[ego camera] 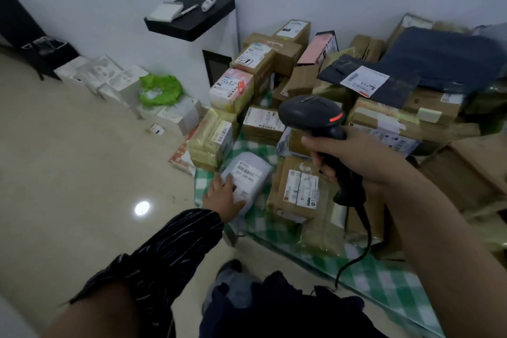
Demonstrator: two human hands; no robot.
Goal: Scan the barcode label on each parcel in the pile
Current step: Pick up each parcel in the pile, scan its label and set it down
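Your right grip (354, 156) is clamped round the black corded barcode scanner (310, 115). Left of it and lower, your left grip (223, 196) rests flat, fingers straight, on the pale grey soft parcel (260, 184), label up, on green checked cloth (384, 277).

"231" on grey parcel (262, 173) label (244, 177)

Cloth (384, 282) grn/wht check; scanner (310, 112) blk; sleeve (170, 250) blk, wht streaks.
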